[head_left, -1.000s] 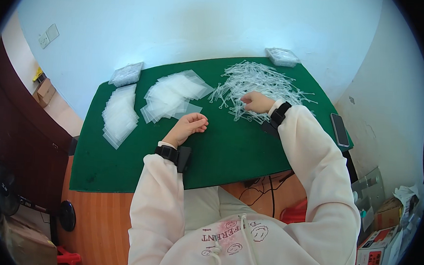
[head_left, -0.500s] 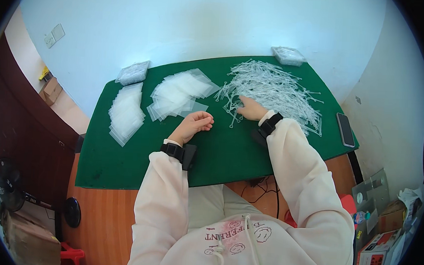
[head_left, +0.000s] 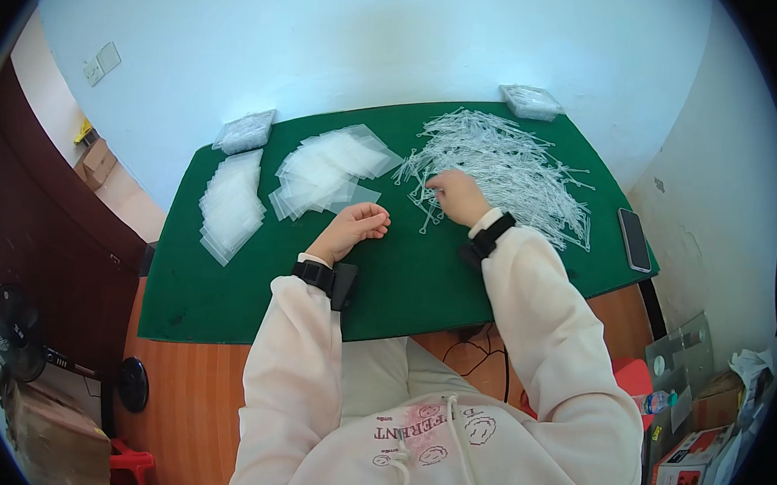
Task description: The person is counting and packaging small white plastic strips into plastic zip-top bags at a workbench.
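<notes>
A heap of thin clear plastic sticks with looped ends [head_left: 509, 165] is spread over the right half of the green table [head_left: 224, 308]. My right hand [head_left: 460, 199] is at the heap's left edge, its fingertips pinched together among the sticks; whatever they grip is too small to tell. Left of it, my left hand [head_left: 352, 230] hovers near the table's middle with fingers curled and thumb pressed to them. Anything inside those fingers is hidden. Just beyond the left hand lies a fanned pile of clear plastic bags [head_left: 326, 168]. A second fan of bags [head_left: 233, 211] is farther left.
A clear packed box [head_left: 245, 132] stands at the back left, another clear box [head_left: 531, 102] at the back right. A phone [head_left: 634, 240] lies by the right edge. Black bands circle both wrists. A fan [head_left: 18, 331] stands left of the table; boxes [head_left: 690, 470] are at the right.
My right hand has shifted slightly up and left along the heap's edge, its fingers now drawn together. My left hand has barely moved.
</notes>
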A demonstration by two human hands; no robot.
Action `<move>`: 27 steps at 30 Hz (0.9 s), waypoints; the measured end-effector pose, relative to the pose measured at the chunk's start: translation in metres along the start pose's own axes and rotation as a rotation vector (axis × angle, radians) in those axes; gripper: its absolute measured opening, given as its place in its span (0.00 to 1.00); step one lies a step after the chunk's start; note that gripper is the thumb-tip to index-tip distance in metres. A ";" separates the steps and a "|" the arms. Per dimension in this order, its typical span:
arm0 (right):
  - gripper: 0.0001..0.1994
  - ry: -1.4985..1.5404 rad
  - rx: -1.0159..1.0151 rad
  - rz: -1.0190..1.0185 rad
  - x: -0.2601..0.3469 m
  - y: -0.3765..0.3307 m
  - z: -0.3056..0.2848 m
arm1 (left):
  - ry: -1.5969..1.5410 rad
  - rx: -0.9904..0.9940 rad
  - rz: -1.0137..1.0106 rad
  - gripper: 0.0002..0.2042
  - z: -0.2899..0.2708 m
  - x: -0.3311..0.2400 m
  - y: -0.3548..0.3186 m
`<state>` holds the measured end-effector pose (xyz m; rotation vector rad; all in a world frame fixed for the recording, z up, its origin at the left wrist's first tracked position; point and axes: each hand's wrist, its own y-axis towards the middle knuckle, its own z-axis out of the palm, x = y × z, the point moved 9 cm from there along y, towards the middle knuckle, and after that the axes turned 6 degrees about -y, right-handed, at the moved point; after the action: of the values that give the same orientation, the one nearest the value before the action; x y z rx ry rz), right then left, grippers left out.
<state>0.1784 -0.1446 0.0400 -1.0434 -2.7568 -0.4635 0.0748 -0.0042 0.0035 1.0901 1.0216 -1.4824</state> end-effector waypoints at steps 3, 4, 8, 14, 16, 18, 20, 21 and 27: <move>0.10 -0.051 -0.405 -0.268 0.015 0.003 -0.007 | 0.001 0.016 -0.002 0.08 0.007 0.002 0.005; 0.10 -0.046 -0.409 -0.274 0.017 0.006 -0.005 | -0.003 0.013 0.000 0.08 0.005 0.003 0.004; 0.09 -0.365 -0.220 -0.105 -0.001 0.013 0.010 | -0.012 0.012 0.004 0.09 0.003 0.004 0.003; 0.07 -0.433 -0.130 0.026 -0.010 -0.001 -0.006 | 0.004 0.002 0.012 0.09 0.001 0.003 0.000; 0.07 -0.417 -0.163 0.026 -0.015 -0.002 -0.006 | 0.007 -0.021 0.021 0.09 0.000 0.001 0.001; 0.06 -0.425 -0.238 0.047 -0.019 -0.006 -0.006 | 0.011 -0.045 0.025 0.08 0.000 0.000 0.001; 0.06 -0.424 -0.276 0.057 -0.026 -0.007 -0.006 | 0.065 -0.080 0.080 0.08 -0.005 -0.003 0.003; 0.05 -0.408 -0.239 0.075 -0.033 -0.007 -0.003 | 0.118 -0.112 0.138 0.07 -0.008 -0.009 0.004; 0.05 -0.348 -0.339 -0.001 -0.014 -0.011 -0.024 | 0.195 -0.249 0.204 0.06 -0.018 -0.032 0.014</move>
<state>0.1821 -0.1694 0.0560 -1.3065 -3.0500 -0.8462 0.0940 0.0186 0.0290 1.1359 1.1588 -1.0707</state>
